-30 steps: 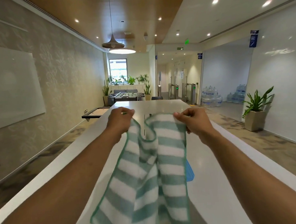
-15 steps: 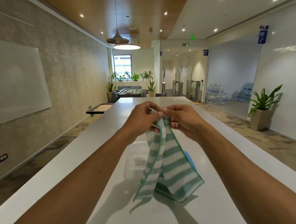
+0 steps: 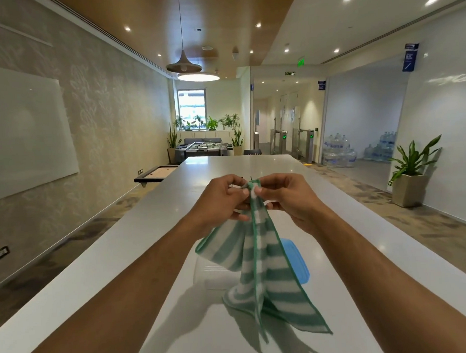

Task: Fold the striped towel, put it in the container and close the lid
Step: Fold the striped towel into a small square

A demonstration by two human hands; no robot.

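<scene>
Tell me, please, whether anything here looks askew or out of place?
Only the striped towel: pinched at its top between both hands, it hangs bunched and uneven, not neatly folded. The clear container and blue lid lie undisturbed on the white table.

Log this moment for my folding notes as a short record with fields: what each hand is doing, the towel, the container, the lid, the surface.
left hand: pinching the towel's top corners
right hand: pinching the same corners, fingers meeting the left hand
towel: green and white stripes, doubled over, hanging above the table, lower end near or on the surface
container: clear, open, on the table behind the towel
lid: blue, off, lying right of the container, partly hidden
table: long, white
task state: fold under way, nothing in the container
</scene>
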